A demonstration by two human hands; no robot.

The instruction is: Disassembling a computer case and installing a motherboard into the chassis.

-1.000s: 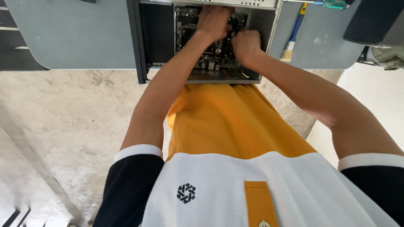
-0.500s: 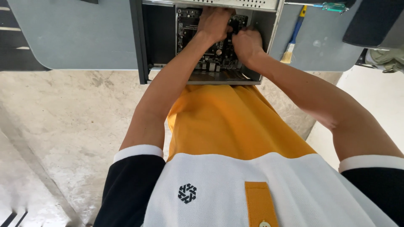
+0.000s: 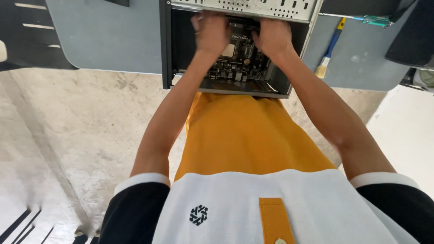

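Both hands are down inside the open black-and-silver metal computer case point(image 3: 168, 49), which sits at the near edge of the grey worktop point(image 3: 99, 40). The left hand point(image 3: 210, 31) and right hand point(image 3: 272, 37) rest on the dark green circuit board point(image 3: 237, 63) inside; fingers are blurred, so can't tell if they're gripping anything. A blue-handled paintbrush point(image 3: 329, 50) lies just right of the case.

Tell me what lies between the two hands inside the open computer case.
In the head view, the circuit board lies between the left hand and the right hand, inside the case. Both hands sit over its upper part.
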